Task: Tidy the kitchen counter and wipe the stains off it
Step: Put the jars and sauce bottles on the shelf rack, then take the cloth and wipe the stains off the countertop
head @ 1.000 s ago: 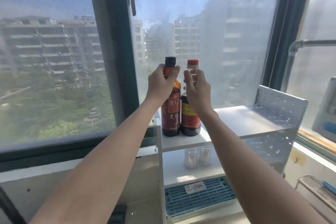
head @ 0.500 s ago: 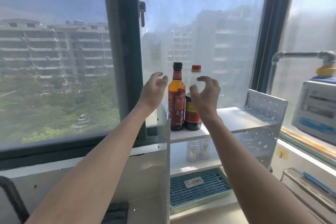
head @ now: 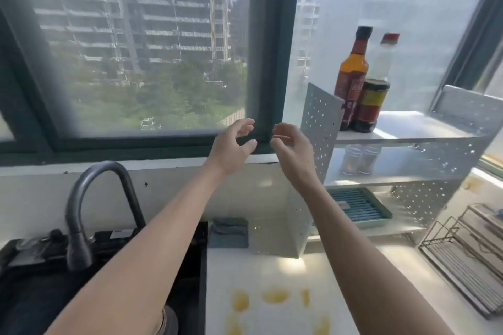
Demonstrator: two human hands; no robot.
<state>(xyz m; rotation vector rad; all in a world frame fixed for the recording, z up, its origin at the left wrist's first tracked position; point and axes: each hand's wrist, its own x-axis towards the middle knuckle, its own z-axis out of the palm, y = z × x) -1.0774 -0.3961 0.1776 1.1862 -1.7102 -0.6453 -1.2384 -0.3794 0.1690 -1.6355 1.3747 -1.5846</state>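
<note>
Two sauce bottles stand side by side on the top shelf of the white rack (head: 413, 128): a black-capped one (head: 352, 76) and a red-capped one (head: 374, 95). My left hand (head: 234, 147) and my right hand (head: 292, 152) hang in the air left of the rack, in front of the window frame. Their fingers are loosely curled and they hold nothing. Several yellow stains (head: 272, 299) mark the white counter (head: 340, 280) below my arms. A folded grey cloth (head: 230, 231) lies on the counter beside the sink.
A black sink (head: 190, 266) with a curved black faucet (head: 81, 212) is at lower left. Two small shakers (head: 358, 158) stand on the rack's middle shelf, with a teal slatted tray (head: 359, 207) below them. A wire rack (head: 468, 261) sits at the right.
Both hands let go of the bottles and drew back down and to the left. The view turned left and down, bringing in the sink, cloth and stains.
</note>
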